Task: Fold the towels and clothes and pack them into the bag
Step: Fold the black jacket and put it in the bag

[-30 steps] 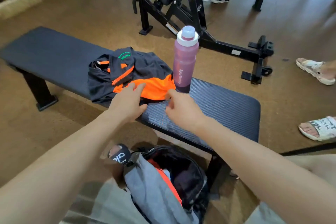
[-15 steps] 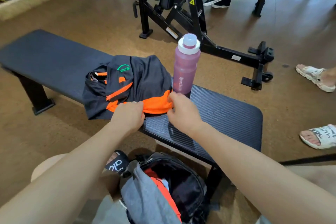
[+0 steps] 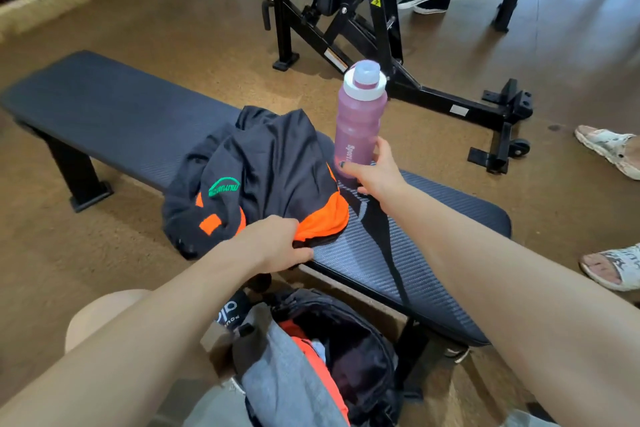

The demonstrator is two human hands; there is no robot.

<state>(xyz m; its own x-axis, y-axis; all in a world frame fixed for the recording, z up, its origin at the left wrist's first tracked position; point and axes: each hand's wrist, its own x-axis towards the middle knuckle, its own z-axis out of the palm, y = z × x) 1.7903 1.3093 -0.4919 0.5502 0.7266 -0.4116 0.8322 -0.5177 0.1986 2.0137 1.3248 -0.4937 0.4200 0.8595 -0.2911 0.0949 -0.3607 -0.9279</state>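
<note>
- My left hand grips the crumpled black-and-orange garment at its near edge on the dark padded worktop.
- My right hand wraps its fingers around the pink plastic bottle, just beside the garment.
- The open grey bag sits below the worktop.

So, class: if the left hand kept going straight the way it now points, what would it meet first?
Probably more of the black and orange jacket that the left hand already grips on the dark padded bench; depth is uncertain.
</note>
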